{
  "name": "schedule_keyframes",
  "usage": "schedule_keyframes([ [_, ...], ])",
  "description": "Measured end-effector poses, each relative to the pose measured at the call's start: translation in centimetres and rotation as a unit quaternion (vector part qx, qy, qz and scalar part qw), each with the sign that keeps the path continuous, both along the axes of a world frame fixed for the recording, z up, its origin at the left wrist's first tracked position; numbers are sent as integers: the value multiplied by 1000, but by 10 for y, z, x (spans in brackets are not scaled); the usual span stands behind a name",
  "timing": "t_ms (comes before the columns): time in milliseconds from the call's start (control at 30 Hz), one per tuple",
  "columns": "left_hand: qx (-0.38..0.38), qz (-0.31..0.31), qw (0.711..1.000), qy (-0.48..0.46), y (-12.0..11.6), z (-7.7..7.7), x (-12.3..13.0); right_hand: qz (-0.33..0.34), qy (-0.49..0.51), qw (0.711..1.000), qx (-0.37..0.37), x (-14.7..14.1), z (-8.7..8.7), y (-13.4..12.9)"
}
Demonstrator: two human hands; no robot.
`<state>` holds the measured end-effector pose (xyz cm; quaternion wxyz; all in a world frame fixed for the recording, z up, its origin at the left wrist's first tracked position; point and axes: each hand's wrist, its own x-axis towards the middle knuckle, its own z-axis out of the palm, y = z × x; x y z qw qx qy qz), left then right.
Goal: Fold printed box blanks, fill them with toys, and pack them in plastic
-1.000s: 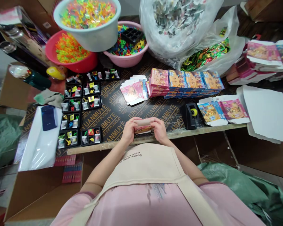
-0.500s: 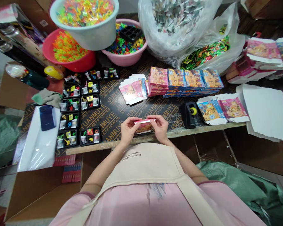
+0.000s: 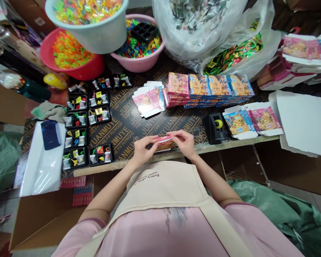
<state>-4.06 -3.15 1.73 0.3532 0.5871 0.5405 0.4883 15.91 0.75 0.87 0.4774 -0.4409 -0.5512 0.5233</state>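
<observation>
Between my hands, at the table's front edge, is a small pink printed cardboard box (image 3: 164, 142). My left hand (image 3: 145, 150) pinches its left end with thumb and fingers. At its right end, my right hand (image 3: 184, 143) grips the upper edge the same way. The box's lower part rests close to the table edge. Behind it lies a fan of flat pink and blue cartons (image 3: 147, 101). Farther back and right, pink boxes (image 3: 178, 85) and blue boxes (image 3: 219, 87) stand in stacks.
Black trays (image 3: 100, 154) filled with small toys stand at left, near a phone (image 3: 50, 135). A tape dispenser (image 3: 214, 129) and more flat cartons (image 3: 264, 119) lie at right. Tubs of plastic pieces, including a pink tub (image 3: 141, 64), and a plastic bag (image 3: 176, 46) line the back.
The white flap along the box's top has given way to a pink printed edge. My right hand has shifted slightly outward, and the whole view has moved a little.
</observation>
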Motion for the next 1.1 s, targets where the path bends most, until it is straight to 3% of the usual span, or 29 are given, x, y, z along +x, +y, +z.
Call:
schedule_keyframes([
  [167,80,-35,990,111,-6,-17,-10,54,-82,992,80,9,-12,-3],
  [367,117,-136,958,225,15,-11,8,-4,-169,969,180,20,-14,-12],
  [467,139,-131,953,234,25,-5,11,-147,-254,941,167,68,-11,-14],
  [567,158,-113,950,243,34,-11,13,-321,-315,885,120,138,-17,-18],
  [633,171,-130,943,254,36,-20,16,-351,-342,868,80,178,-27,-18],
  [733,191,-145,934,265,34,-33,24,-298,-355,886,25,208,-40,-12],
  [833,190,-134,938,259,30,-41,29,-236,-330,914,10,207,-41,-2],
  [900,183,-128,940,259,28,-42,29,-232,-310,921,26,200,-36,2],
  [1000,177,-117,941,263,28,-41,29,-286,-273,917,49,189,-31,-2],
  [1100,172,-112,943,261,30,-39,29,-343,-222,913,19,182,-38,-15],
])
